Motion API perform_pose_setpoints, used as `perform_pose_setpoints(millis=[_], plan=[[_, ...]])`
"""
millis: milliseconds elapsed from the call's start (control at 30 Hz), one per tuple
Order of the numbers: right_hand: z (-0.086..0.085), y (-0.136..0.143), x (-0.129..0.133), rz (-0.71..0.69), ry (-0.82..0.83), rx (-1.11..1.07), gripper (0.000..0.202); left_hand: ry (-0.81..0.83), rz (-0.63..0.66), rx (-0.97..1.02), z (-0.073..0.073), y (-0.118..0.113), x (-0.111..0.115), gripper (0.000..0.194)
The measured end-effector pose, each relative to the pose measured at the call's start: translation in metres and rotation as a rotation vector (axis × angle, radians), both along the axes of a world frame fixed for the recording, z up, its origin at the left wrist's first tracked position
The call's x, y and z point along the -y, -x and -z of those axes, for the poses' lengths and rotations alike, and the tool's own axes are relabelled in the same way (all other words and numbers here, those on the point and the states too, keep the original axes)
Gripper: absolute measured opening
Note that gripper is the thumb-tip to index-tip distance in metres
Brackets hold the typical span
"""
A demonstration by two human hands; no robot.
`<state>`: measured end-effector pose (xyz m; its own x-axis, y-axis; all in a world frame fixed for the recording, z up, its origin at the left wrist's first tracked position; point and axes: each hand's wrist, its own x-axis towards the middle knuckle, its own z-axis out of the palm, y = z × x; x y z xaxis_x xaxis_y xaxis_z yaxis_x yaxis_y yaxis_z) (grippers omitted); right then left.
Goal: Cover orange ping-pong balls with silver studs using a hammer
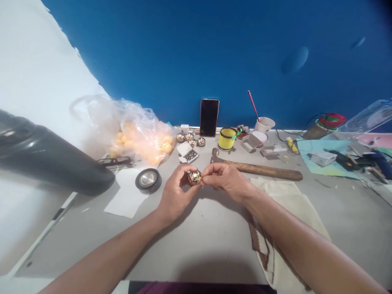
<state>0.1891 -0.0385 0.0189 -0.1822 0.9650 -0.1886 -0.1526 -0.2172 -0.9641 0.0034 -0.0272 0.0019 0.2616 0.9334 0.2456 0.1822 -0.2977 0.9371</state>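
My left hand point(178, 190) grips a small ball point(194, 177) between thumb and fingers; its surface is covered in shiny gold and dark spots. At the ball's right side, the thumb and forefinger of my right hand point(225, 179) are pinched together; whatever tiny piece may be between them is hidden. Just beyond the ball lies an open white box point(188, 153) of small, shiny metal pieces. Several similar spotted balls point(192, 142) sit together behind that box. A hammer point(263, 169) with a wooden handle lies beyond my right hand.
To the left are a round black-rimmed tin point(148, 180), white paper point(124, 200), a bag of orange balls point(137, 139) and a big dark cylinder point(52, 157). A phone point(209, 117), yellow cup point(226, 139) and white cup point(266, 123) stand behind. Cream cloth point(284, 204) lies under my right forearm.
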Motion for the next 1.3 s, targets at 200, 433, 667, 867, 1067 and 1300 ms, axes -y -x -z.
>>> perform_pose_setpoints(millis=[200, 433, 667, 867, 1067, 1300], plan=[[0.003, 0.0, 0.0, 0.002, 0.008, 0.029, 0.022, -0.053, 0.014, -0.008, 0.003, 0.0, 0.0, 0.023], [0.005, -0.001, -0.001, -0.003, 0.021, 0.041, 0.02, -0.053, 0.025, -0.015, 0.007, 0.002, -0.001, 0.024], [0.003, -0.001, -0.001, -0.008, 0.021, 0.041, 0.018, -0.07, 0.04, -0.006, 0.008, 0.002, -0.001, 0.022], [0.001, 0.001, 0.0, 0.02, 0.041, 0.009, 0.02, -0.262, 0.029, 0.004, 0.012, 0.003, -0.004, 0.021], [0.002, 0.011, 0.002, 0.019, 0.171, -0.242, 0.029, -0.617, -0.058, -0.146, 0.011, 0.009, -0.006, 0.025], [0.002, 0.018, 0.003, 0.045, 0.123, -0.225, 0.03, -0.769, -0.072, -0.262, 0.006, 0.013, -0.006, 0.028]])
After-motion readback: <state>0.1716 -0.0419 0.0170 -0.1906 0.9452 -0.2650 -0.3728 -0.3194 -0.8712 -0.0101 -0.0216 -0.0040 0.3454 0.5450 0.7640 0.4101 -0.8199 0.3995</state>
